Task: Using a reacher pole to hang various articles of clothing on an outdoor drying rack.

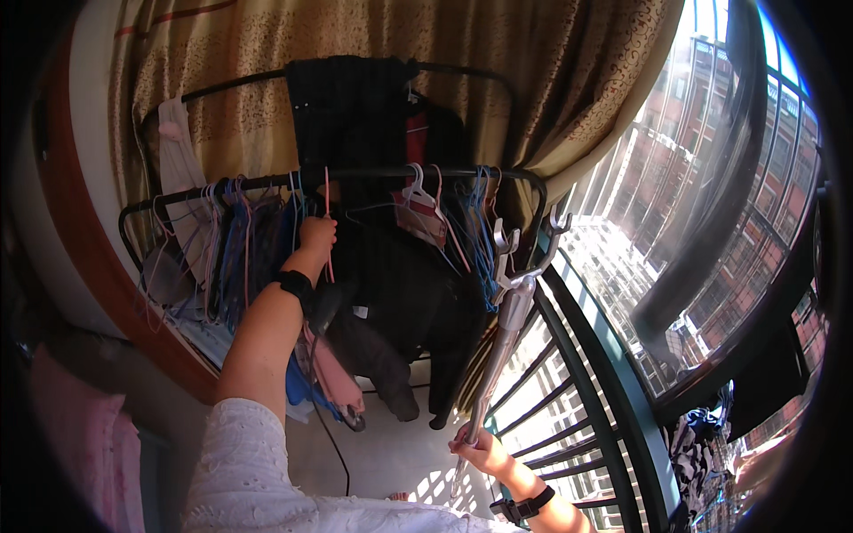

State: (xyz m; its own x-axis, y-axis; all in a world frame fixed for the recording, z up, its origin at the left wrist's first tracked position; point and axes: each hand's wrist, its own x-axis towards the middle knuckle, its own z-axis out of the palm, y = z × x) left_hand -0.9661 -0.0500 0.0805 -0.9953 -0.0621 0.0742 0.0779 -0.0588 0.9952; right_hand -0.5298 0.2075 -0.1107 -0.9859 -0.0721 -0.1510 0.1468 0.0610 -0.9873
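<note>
My left hand (318, 234) reaches out to the clothes rack and grips a pink hanger (327, 190) just below the rack's black front rail (373, 173). Near the window side, my right hand (481, 450) is closed around the shaft of a metal clothes pole (496, 373). The pole leans up and away from me, its forked hook head (530, 266) close to the right end of the rail. Beside my left hand, dark garments (406, 280) hang from the rail. Blue hangers (481, 246) and a white hanger (418, 190) hang farther right.
Several more hangers (230, 253) crowd the rail's left part. Behind the rack falls a patterned gold curtain (226, 126). To the right are a dark barred railing (566, 400) and a window with a metal grille (620, 193). A dark cable (333, 440) trails down to the floor (373, 460).
</note>
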